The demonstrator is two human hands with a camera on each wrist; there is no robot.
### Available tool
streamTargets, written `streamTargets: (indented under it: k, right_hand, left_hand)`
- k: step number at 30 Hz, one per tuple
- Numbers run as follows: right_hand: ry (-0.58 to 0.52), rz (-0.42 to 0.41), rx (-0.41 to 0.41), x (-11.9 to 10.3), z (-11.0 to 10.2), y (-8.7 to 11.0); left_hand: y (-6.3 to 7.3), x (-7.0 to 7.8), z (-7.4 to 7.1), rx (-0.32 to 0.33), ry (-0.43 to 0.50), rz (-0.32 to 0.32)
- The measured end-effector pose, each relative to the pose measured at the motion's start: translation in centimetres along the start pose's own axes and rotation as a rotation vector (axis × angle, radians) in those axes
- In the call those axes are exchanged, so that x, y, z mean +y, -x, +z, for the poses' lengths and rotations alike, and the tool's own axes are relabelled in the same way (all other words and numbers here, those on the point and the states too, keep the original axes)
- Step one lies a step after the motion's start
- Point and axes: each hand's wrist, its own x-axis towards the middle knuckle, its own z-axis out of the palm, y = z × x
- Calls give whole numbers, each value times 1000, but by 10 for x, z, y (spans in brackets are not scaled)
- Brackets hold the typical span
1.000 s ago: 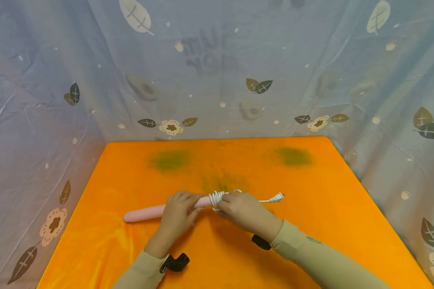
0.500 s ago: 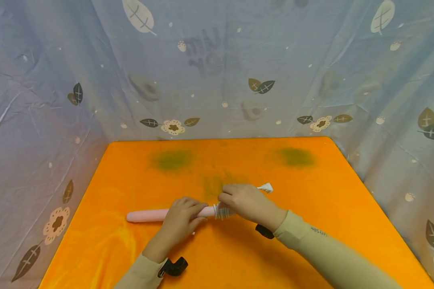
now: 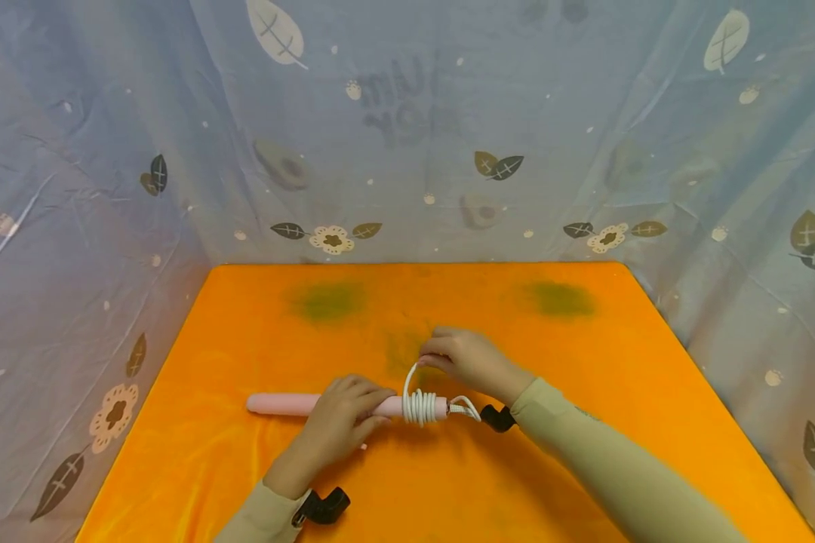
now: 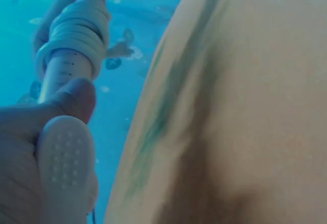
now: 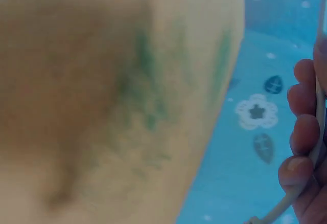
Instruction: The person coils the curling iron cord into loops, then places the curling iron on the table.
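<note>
A pink curling iron [image 3: 281,403] lies across the middle front of the orange table, its rounded end to the left. My left hand [image 3: 342,413] grips it around the middle; the left wrist view shows the thumb on the handle beside a dotted lever [image 4: 66,152]. White cord [image 3: 419,407] is wound in several turns round the handle's right end, with a loop at the tip. My right hand [image 3: 472,362] pinches a length of this cord above and behind the coils. In the right wrist view the cord [image 5: 283,206] runs along the curled fingers [image 5: 301,132]. The plug is hidden.
The orange table [image 3: 557,467] has dark green smudges near its back edge. Patterned grey-blue curtains [image 3: 407,151] hang behind and at both sides. A black wrist camera [image 3: 326,505] sits on the left sleeve, another [image 3: 498,417] under the right wrist.
My right hand has moved up and back off the coils, drawing a strand of cord with it. The plug has gone from sight. My left hand keeps its grip on the curling iron.
</note>
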Motion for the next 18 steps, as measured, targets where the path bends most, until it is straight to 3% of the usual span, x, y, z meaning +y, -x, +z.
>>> streamTargets:
  k: [6, 12, 16, 17, 18]
  right_hand:
    - [-87, 49, -65, 5, 23, -1]
    - [-249, 60, -24, -3, 35, 5]
    - [-394, 91, 14, -5, 40, 9]
    - [-410, 84, 22, -5, 42, 10]
    - [-357, 49, 28, -6, 43, 10]
  left_hand:
    - [-4, -1, -6, 101, 44, -3]
    - [-8, -3, -8, 189, 57, -22]
    - [-10, -3, -9, 212, 52, -34]
    - [-11, -3, -9, 217, 50, -37]
    - [-11, -3, -9, 222, 47, -42]
